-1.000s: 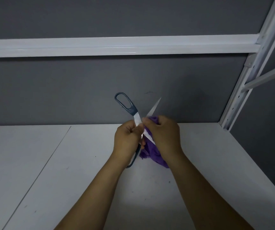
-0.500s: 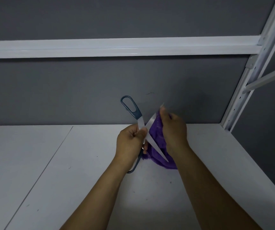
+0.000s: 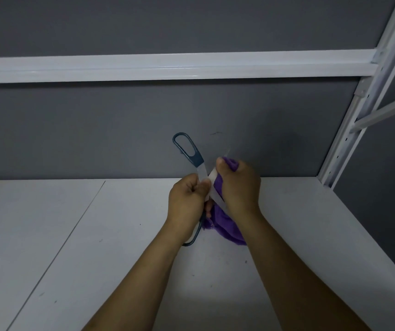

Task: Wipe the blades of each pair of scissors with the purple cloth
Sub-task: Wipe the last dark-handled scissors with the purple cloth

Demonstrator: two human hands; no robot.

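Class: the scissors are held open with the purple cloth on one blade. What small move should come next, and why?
Probably slide the right hand and purple cloth outward off the tip: the cloth wraps one blade, tip uncovered, while the left hand steadies the scissors.
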